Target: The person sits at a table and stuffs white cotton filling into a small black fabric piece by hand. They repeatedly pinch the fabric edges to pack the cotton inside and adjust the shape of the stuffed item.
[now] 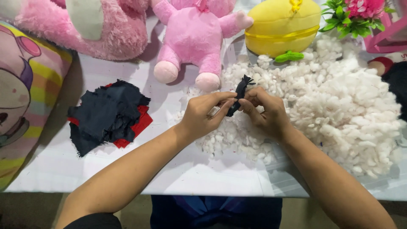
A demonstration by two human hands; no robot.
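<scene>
- Dark scraps [106,114] over red ones lie left on the table [55,169].
- Left hand [203,114] and right hand [265,112] both pinch a dark strip [239,95], held above white stuffing [339,101].
- Pink plush [195,38] behind.

Both hands [237,111] raised together, fingertips pinched, forearms angled inward

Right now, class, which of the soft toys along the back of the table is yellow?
The round yellow plush toy at the back right, beside the potted plant; the two other plush toys, left of it, are pink.
</scene>
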